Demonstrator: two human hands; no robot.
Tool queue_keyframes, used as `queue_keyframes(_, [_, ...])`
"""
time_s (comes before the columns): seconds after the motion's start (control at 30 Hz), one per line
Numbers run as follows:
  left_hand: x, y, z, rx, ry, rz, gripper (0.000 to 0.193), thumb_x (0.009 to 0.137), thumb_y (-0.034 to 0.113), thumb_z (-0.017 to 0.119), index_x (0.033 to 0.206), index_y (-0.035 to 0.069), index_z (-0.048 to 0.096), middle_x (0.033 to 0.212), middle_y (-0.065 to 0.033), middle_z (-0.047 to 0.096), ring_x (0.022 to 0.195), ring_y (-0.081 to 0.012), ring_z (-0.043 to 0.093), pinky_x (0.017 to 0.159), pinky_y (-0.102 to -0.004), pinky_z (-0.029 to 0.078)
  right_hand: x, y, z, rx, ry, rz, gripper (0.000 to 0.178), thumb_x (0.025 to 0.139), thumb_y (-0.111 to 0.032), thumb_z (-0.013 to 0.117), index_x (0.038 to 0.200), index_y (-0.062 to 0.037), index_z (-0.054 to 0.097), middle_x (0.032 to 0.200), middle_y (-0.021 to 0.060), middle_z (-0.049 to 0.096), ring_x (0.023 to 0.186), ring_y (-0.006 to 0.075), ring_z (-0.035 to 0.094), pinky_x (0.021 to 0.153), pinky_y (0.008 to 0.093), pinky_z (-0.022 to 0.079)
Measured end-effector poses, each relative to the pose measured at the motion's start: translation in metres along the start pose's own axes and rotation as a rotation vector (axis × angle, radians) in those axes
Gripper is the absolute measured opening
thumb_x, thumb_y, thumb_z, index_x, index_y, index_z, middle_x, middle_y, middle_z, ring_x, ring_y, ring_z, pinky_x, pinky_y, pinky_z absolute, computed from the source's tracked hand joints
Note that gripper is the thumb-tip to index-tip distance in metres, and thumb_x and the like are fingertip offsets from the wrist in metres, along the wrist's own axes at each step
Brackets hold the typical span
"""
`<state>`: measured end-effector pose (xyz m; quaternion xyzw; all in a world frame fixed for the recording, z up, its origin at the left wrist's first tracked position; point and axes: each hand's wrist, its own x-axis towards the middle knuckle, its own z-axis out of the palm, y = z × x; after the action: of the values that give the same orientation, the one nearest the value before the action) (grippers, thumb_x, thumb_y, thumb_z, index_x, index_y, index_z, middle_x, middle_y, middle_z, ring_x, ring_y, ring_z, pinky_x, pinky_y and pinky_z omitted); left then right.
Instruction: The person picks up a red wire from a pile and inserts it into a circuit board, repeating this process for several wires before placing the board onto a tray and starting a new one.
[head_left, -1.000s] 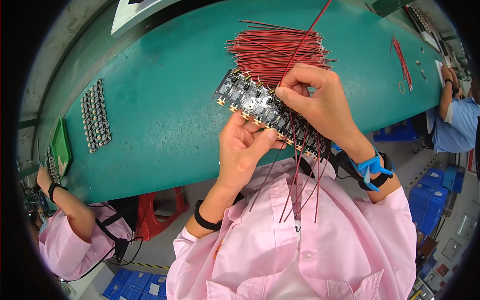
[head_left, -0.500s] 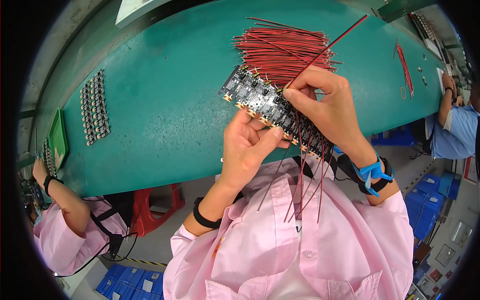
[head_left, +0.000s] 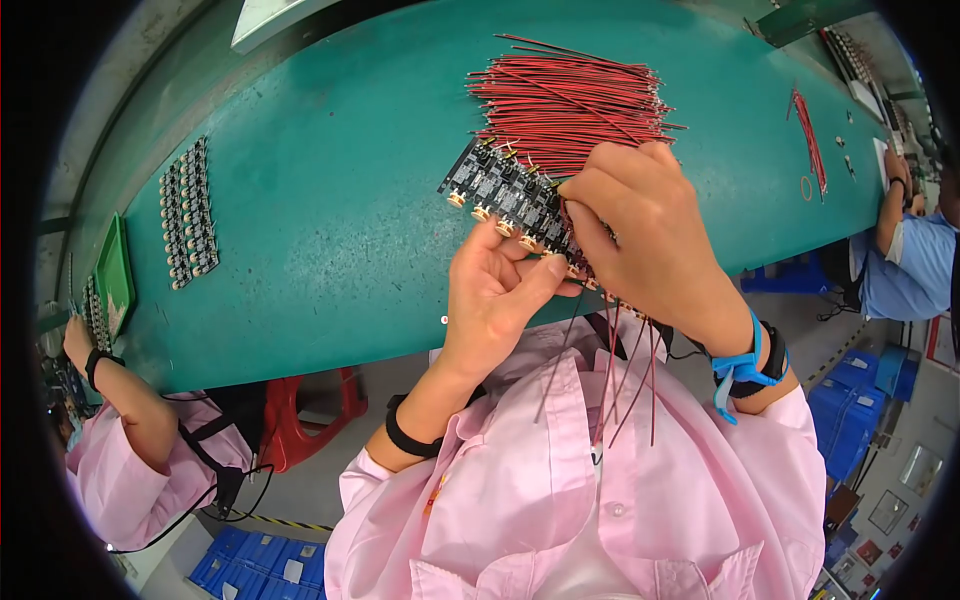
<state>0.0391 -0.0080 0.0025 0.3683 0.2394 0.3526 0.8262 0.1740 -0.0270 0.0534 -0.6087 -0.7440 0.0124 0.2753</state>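
The circuit board panel (head_left: 500,192) is above the near side of the green table (head_left: 330,200), in front of the person's chest. It runs obliquely, from upper left to lower right. A row of round gold-coloured parts (head_left: 504,229) lines its near edge. The right part of the panel is covered by the right hand.

Left hand (head_left: 497,298): closed on the near edge of the circuit board panel, with the thumb at the edge and the other fingers partly hidden beneath. A black wristband (head_left: 412,432) encircles this wrist.

Right hand (head_left: 645,230): positioned over the panel, fingers bent and drawn narrow, tips at the far edge. Whether a wire is gripped between the fingertips cannot be told, as the hand covers that point. A blue strap (head_left: 742,362) is fitted at this wrist.

Several loose dark red wires (head_left: 653,400) hang from the panel's near side, in front of the pink garment (head_left: 500,500). A wire pile (head_left: 570,100), red and black, lies on the table just beyond the panel.

At the left of the table, two rows of small boards (head_left: 188,215) lie side by side, with a green tray (head_left: 117,280) near the edge. At the right, a smaller wire bundle (head_left: 808,140) lies near a thin ring (head_left: 806,188). One co-worker (head_left: 150,480) is at the far left and another (head_left: 905,260) at the far right
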Motion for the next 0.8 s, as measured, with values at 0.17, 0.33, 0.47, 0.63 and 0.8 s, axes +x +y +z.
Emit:
queue_keyframes(0.17, [0.001,0.001,0.002,0.0,0.039,-0.02,0.02,0.073,-0.004,0.048,0.091,-0.003,0.039,0.079,-0.01,0.052,0.067,-0.0146,0.056,0.059,-0.0254,0.049,0.0,-0.012,-0.003,-0.105,-0.073,-0.065,0.012,0.06,0.004,0.048,0.071,-0.0008,0.053,0.062,0.0075,0.045,0.059,0.023,0.044,0.056,0.0314,0.031])
queue_keyframes(0.33, [0.0,0.005,0.0,-0.057,0.05,-0.05,0.02,0.073,-0.004,0.047,0.092,-0.001,0.039,0.079,-0.0119,0.053,0.066,-0.0169,0.057,0.057,-0.0262,0.05,0.004,-0.001,-0.011,0.017,-0.145,0.013,0.011,0.063,0.003,0.047,0.073,0.0013,0.053,0.06,0.0073,0.046,0.058,0.0239,0.045,0.054,0.0327,0.033])
queue_keyframes(0.47, [0.0,0.004,-0.002,-0.103,0.049,-0.041,0.021,0.074,-0.004,0.046,0.093,0.0,0.039,0.08,-0.0136,0.054,0.066,-0.0194,0.057,0.055,-0.0267,0.051,0.006,0.037,-0.014,0.393,0.068,0.182,0.009,0.066,-0.001,0.05,0.074,0.003,0.052,0.06,0.0091,0.048,0.057,0.0244,0.046,0.052,0.0327,0.035])
queue_keyframes(0.63, [-0.003,0.004,-0.005,-0.11,0.043,-0.041,0.021,0.074,-0.004,0.046,0.094,0.0,0.039,0.08,-0.014,0.055,0.066,-0.0211,0.058,0.054,-0.0272,0.052,0.001,0.059,-0.014,-0.027,-0.101,0.334,0.008,0.067,-0.005,0.053,0.071,0.0025,0.051,0.063,0.0121,0.05,0.056,0.0244,0.049,0.051,0.0328,0.037])
queue_keyframes(0.8, [-0.002,0.005,-0.008,-0.111,0.023,0.0,0.021,0.074,-0.005,0.045,0.094,0.0,0.039,0.08,-0.0143,0.055,0.066,-0.0216,0.058,0.054,-0.0273,0.052,-0.001,0.066,-0.004,-0.138,-0.046,0.185,0.007,0.067,-0.005,0.053,0.069,0.001,0.049,0.065,0.0121,0.051,0.056,0.0276,0.049,0.051,0.0349,0.037])
